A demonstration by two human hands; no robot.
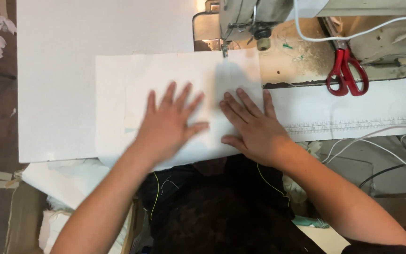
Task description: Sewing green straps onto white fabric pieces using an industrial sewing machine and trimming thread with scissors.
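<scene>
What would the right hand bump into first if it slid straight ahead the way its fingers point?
The right hand lies flat on the white fabric, fingers aimed up and slightly left. Going straight on, it would probably first meet the sewing machine's needle and presser foot, though depth is hard to judge.

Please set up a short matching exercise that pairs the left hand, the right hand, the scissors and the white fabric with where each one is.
Things:
1. left hand
2. right hand
3. red-handled scissors
4. white fabric

Places:
A. beside the sewing machine, right of the needle
B. spread under both hands
C. flat on the fabric, fingers spread, left of the needle
D. flat on the fabric below the needle

Pairs: 1-C, 2-D, 3-A, 4-B
</scene>
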